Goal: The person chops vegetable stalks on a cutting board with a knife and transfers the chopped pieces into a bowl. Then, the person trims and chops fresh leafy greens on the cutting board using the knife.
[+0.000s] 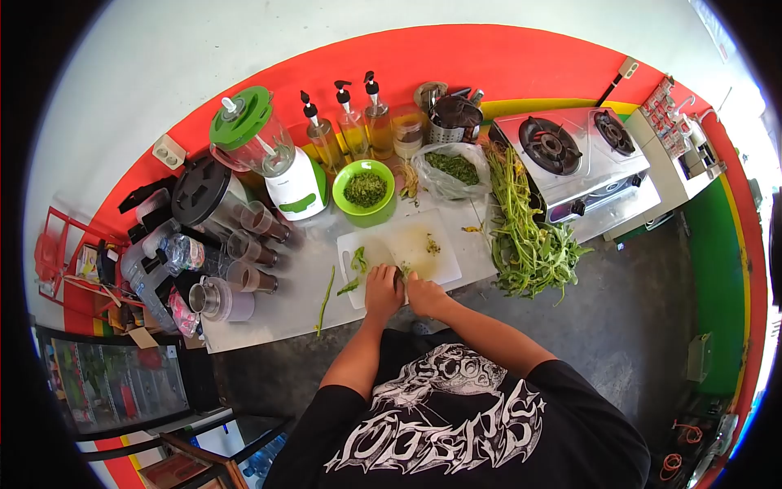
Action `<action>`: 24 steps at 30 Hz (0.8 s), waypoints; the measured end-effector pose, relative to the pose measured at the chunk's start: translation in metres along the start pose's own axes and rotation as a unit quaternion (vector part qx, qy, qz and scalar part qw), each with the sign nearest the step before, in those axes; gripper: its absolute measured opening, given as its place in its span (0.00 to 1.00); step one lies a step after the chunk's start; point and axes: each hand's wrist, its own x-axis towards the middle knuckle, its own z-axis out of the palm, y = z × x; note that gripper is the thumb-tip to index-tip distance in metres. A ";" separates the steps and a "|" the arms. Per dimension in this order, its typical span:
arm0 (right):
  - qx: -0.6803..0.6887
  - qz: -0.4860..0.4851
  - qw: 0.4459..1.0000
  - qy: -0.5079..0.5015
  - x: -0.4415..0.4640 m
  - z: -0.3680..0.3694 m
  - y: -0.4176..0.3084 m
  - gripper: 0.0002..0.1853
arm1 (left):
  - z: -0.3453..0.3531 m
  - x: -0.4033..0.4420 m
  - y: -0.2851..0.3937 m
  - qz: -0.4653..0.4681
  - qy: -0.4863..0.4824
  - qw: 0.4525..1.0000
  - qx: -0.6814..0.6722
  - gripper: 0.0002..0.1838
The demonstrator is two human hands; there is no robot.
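Both of my hands are over the front edge of a white cutting board. My left hand is closed, its fingers curled down beside a small dark object, perhaps a blade, too small to make out. Close to its right, my right hand is wrapped round something hidden in the fist. Green leaf pieces lie on the board left of my hands, and chopped scraps lie to the right. Behind the board stands a green bowl of chopped greens, with a plastic bag of greens beside it.
Leafy stalks hang over the table's front edge at the right, next to a gas stove. A blender, pump bottles and dark glasses stand left and behind. A single stem lies left of the board.
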 end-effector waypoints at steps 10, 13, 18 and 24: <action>0.023 0.009 1.000 0.019 -0.001 0.007 -0.005 0.15 | 0.002 -0.001 -0.001 -0.013 -0.005 1.000 -0.011 0.09; -0.018 0.005 1.000 0.007 -0.004 0.007 -0.005 0.17 | 0.003 -0.002 -0.001 -0.018 0.002 1.000 -0.015 0.08; -0.016 0.018 0.999 0.022 -0.009 0.014 -0.001 0.17 | 0.003 -0.001 -0.001 -0.023 -0.004 0.999 -0.028 0.08; -0.005 -0.026 1.000 0.013 -0.017 0.005 -0.003 0.16 | 0.001 -0.003 0.000 -0.001 0.013 1.000 -0.019 0.07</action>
